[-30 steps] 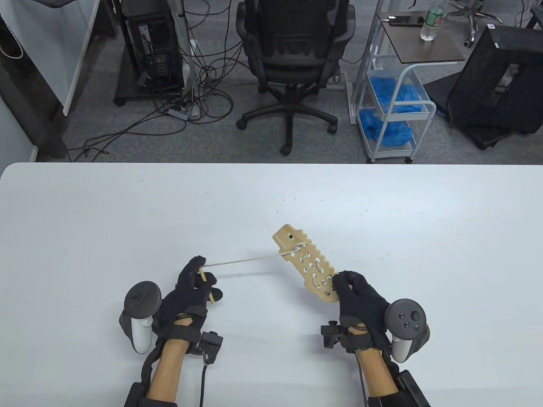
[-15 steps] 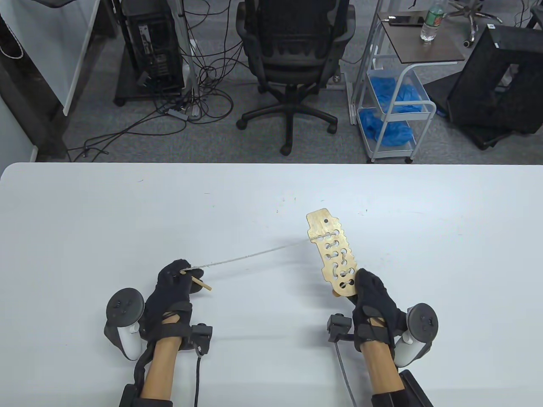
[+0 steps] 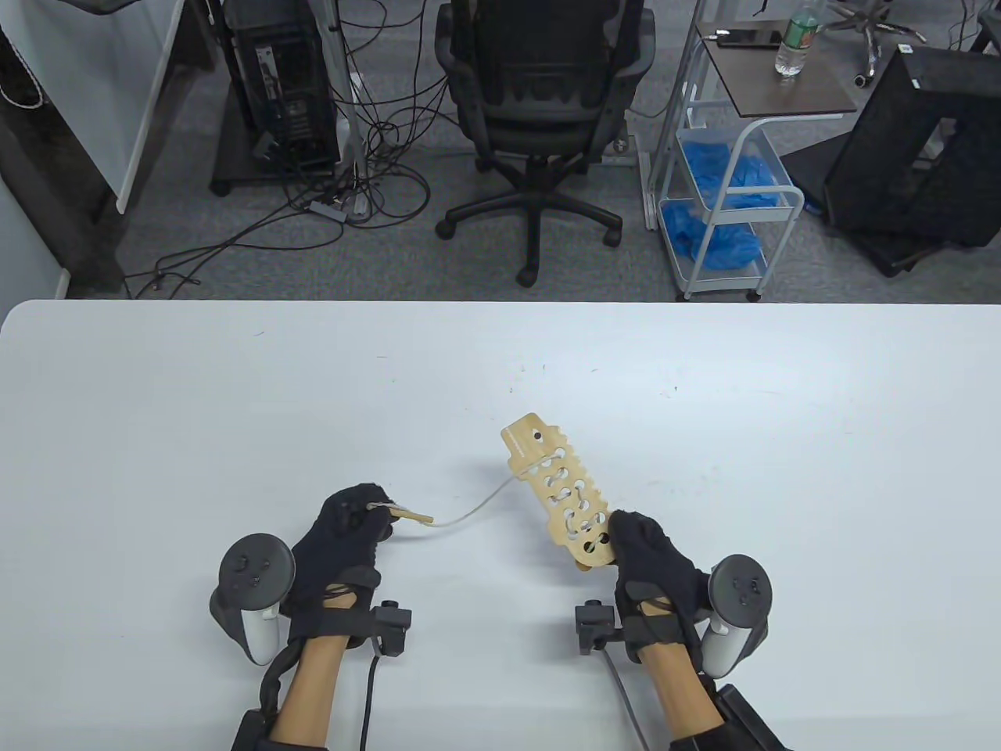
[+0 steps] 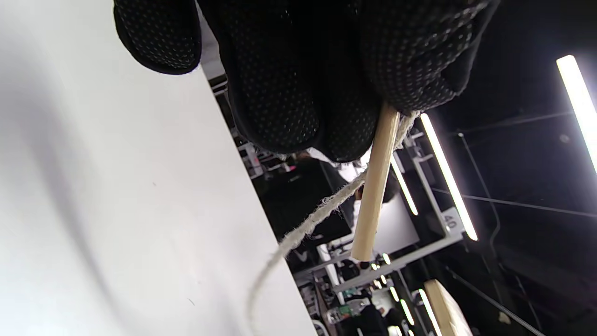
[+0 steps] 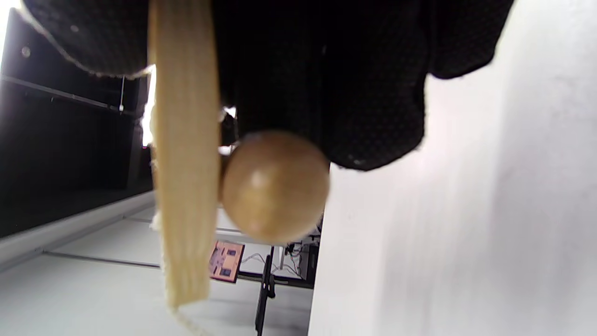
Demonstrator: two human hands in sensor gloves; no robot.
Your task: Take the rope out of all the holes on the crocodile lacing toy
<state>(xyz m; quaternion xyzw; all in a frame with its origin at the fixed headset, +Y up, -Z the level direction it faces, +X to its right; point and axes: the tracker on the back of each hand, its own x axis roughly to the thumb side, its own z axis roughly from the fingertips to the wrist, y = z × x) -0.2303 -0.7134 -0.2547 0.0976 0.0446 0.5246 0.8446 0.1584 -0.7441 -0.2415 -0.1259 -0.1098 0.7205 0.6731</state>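
The wooden crocodile lacing board [image 3: 559,493] is held above the table, its head end pointing away and left. My right hand [image 3: 645,551] grips its near end. In the right wrist view the board [image 5: 184,177] shows edge-on beside a round wooden bead [image 5: 275,186] under my fingers. A white rope [image 3: 481,508] is laced through the board's holes and hangs slack to my left hand [image 3: 352,528], which pinches the wooden needle stick [image 3: 408,515] at the rope's end. The left wrist view shows the stick [image 4: 375,186] and the rope [image 4: 308,228] below my fingers.
The white table [image 3: 235,407] spreads all round the hands. Beyond its far edge stand an office chair [image 3: 539,102], a cart with blue items [image 3: 723,203] and floor cables.
My left hand has moved right toward the board, so the taut rope has gone slack. My right hand has swung the board's head end back to the left.
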